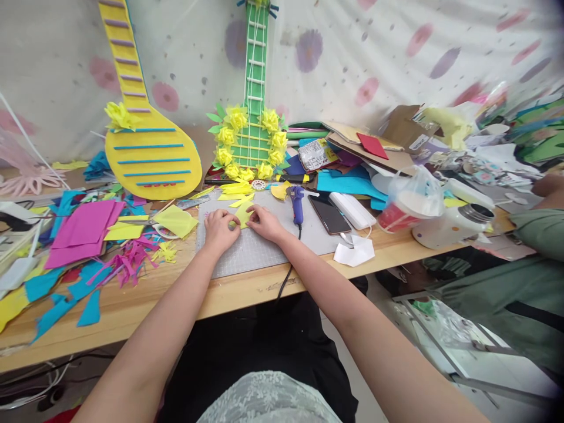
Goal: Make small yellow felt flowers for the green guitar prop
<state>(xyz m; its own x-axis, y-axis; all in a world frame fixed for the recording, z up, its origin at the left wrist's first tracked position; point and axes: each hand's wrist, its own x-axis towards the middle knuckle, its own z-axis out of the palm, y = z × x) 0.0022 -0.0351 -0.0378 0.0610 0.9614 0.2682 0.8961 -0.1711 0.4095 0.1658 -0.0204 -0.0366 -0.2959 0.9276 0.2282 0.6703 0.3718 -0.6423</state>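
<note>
Between my two hands is a small piece of yellow paper (244,215), held over the grey cutting mat (247,258). My left hand (221,229) pinches its left side, fingers curled. On the other side my right hand (263,223) grips the right edge between thumb and fingers. More yellow paper strips (235,189) lie just beyond, next to a small white reel-like disc (258,184). A purple glue gun (297,204) rests on the mat to the right of my right hand, its black cord running off the table's front edge.
Paper scraps and magenta sheets (83,226) cover the left side. A yellow paper instrument (152,155) and a green one with yellow flowers (249,141) lean at the back. Rightward are a phone (329,214), white case (351,210), bagged cup (403,202), bottle (453,226) and another person's sleeve (540,229).
</note>
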